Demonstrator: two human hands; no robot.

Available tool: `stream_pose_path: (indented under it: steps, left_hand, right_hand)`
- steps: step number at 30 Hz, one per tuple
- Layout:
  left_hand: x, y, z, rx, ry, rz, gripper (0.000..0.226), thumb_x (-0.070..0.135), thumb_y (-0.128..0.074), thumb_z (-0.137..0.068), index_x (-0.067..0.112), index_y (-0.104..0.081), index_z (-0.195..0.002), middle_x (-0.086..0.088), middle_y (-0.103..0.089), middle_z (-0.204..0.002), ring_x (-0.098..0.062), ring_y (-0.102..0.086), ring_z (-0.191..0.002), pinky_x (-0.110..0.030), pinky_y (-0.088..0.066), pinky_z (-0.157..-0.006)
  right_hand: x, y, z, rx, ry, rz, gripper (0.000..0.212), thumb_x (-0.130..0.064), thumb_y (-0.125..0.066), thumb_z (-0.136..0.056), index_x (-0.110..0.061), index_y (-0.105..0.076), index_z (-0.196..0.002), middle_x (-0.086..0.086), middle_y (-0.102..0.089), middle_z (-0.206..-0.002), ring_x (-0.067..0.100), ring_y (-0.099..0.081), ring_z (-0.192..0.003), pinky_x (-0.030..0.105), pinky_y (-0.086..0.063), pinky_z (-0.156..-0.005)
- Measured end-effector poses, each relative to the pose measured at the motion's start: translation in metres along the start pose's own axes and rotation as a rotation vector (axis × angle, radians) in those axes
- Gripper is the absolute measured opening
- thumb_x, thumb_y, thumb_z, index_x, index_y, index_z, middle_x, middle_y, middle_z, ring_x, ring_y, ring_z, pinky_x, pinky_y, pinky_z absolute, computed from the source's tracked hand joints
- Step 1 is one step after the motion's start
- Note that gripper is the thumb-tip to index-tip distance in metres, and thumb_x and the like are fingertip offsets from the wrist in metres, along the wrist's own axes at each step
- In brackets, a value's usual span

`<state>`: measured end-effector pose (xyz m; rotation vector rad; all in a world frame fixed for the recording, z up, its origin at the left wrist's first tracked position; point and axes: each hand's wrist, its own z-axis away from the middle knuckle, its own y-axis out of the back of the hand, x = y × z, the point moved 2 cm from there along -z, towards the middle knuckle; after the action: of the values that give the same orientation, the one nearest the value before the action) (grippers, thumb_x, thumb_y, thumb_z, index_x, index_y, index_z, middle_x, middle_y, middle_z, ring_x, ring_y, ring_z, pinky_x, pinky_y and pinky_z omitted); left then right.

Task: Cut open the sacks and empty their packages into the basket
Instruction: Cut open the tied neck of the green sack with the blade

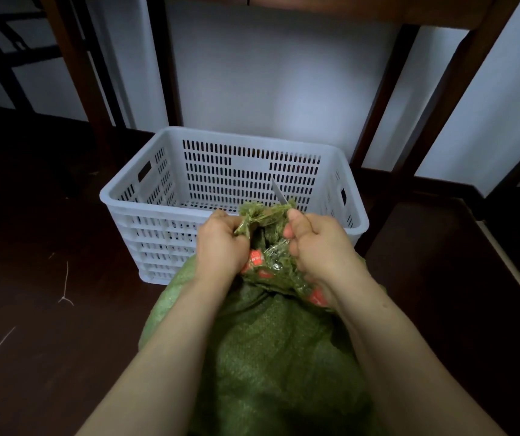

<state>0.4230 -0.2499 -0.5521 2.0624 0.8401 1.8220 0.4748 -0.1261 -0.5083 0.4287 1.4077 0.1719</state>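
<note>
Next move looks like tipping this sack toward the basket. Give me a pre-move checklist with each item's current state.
1. Sack cut open: ok, red packages show in the gap.
2. Grip: ok, left hand and right hand both hold the torn edge.
3. Basket just beyond the sack: ok.
4. Room in the basket: ok, no packages visible inside.
5. Blade put away: not ok, it sticks up by the right hand.
6. Gap wide enough: cannot tell.

Nothing legible anywhere here. The packages (256, 262) inside the sack (268, 341) carry white marks, too blurred to read.
</note>
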Motion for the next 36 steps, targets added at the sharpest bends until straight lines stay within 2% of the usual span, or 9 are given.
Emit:
stream_pose_path:
  steps: [7, 10, 12, 15, 17, 21, 24, 31, 36]
  left_hand:
    - [-0.009, -0.003, -0.004, -0.064, 0.078, -0.024, 0.017, 0.000, -0.059, -0.085, 0.005, -0.071, -0.097, -0.008, -0.058, -0.097, -0.024, -0.057, -0.091, -0.033, -0.052, -0.078]
    - [-0.049, 0.019, -0.007, -0.054, 0.344, -0.098, 0.015, 0.002, -0.055, -0.086, 0.002, -0.067, -0.094, -0.011, -0.061, -0.085, -0.023, -0.058, -0.074, -0.024, -0.042, -0.056]
    - [-0.070, 0.038, -0.010, 0.024, 0.444, -0.109, 0.010, 0.004, -0.055, -0.086, -0.001, -0.064, -0.082, -0.016, -0.062, -0.082, -0.034, -0.059, -0.084, -0.029, -0.041, -0.062]
    - [-0.047, 0.033, -0.020, -0.012, 0.288, 0.137, 0.007, 0.012, -0.065, -0.086, 0.009, -0.069, -0.082, -0.014, -0.068, -0.081, -0.032, -0.064, -0.085, -0.037, -0.053, -0.071]
    - [-0.021, 0.023, -0.013, -0.101, 0.154, 0.297, 0.003, 0.016, -0.073, -0.081, 0.017, -0.072, -0.084, -0.011, -0.071, -0.091, -0.030, -0.066, -0.088, -0.042, -0.054, -0.083]
    - [0.013, 0.020, -0.002, -0.146, -0.168, 0.337, 0.030, 0.019, -0.080, -0.071, 0.026, -0.070, -0.098, 0.000, -0.059, -0.095, -0.016, -0.057, -0.095, -0.027, -0.046, -0.087]
    - [0.023, 0.024, 0.003, -0.148, -0.276, 0.361, 0.039, 0.014, -0.080, -0.070, 0.021, -0.068, -0.106, 0.003, -0.056, -0.094, -0.009, -0.054, -0.094, -0.017, -0.046, -0.086]
    - [0.011, 0.024, -0.002, -0.071, -0.353, 0.377, 0.019, 0.008, -0.074, -0.073, 0.014, -0.071, -0.091, 0.005, -0.062, -0.085, 0.004, -0.058, -0.081, -0.026, -0.053, -0.080]
    - [0.004, 0.015, 0.005, -0.173, -0.220, 0.481, 0.016, 0.001, -0.074, -0.071, 0.012, -0.073, -0.083, 0.004, -0.065, -0.086, -0.004, -0.061, -0.084, -0.024, -0.049, -0.083]
  right_hand:
    - [-0.016, -0.028, 0.052, -0.033, -0.032, 0.010, 0.036, -0.040, -0.039, -0.100, -0.020, -0.053, -0.073, -0.001, -0.046, -0.062, 0.010, -0.036, -0.049, 0.026, -0.026, -0.046]
    - [0.159, 0.099, -0.135, 0.183, -0.105, -0.269, 0.026, -0.045, -0.054, -0.091, -0.022, -0.057, -0.078, 0.003, -0.051, -0.055, 0.023, -0.034, -0.030, 0.023, -0.042, -0.037]
    - [0.217, 0.191, -0.225, 0.321, -0.222, -0.573, 0.038, -0.065, -0.064, -0.074, -0.030, -0.059, -0.086, 0.015, -0.055, -0.058, 0.030, -0.029, -0.019, 0.045, -0.054, -0.045]
    - [0.100, 0.122, -0.078, 0.269, -0.046, -0.448, 0.032, -0.039, -0.043, -0.099, -0.019, -0.056, -0.077, -0.002, -0.040, -0.045, 0.014, -0.028, -0.026, 0.014, -0.029, -0.034]
    - [-0.024, 0.033, 0.020, 0.091, 0.009, -0.289, 0.038, -0.039, -0.048, -0.097, -0.010, -0.062, -0.077, 0.000, -0.049, -0.050, 0.006, -0.033, -0.033, 0.016, -0.027, -0.036]
    - [0.002, 0.031, -0.019, 0.131, 0.169, -0.039, 0.041, -0.036, -0.084, -0.065, -0.015, -0.066, -0.095, -0.007, -0.066, -0.080, 0.002, -0.060, -0.069, 0.022, -0.049, -0.065]
    - [0.001, 0.026, -0.015, 0.101, 0.245, 0.031, 0.050, -0.018, -0.087, -0.062, -0.025, -0.063, -0.106, -0.018, -0.064, -0.089, 0.003, -0.063, -0.087, 0.025, -0.051, -0.082]
    - [0.010, 0.041, -0.022, 0.190, 0.230, 0.102, 0.023, -0.021, -0.084, -0.069, -0.016, -0.074, -0.090, 0.001, -0.072, -0.080, 0.024, -0.069, -0.081, 0.041, -0.056, -0.081]
    - [0.027, 0.052, -0.023, 0.159, 0.100, -0.017, 0.019, -0.012, -0.084, -0.067, -0.012, -0.071, -0.080, 0.001, -0.069, -0.075, 0.020, -0.067, -0.074, 0.037, -0.056, -0.082]
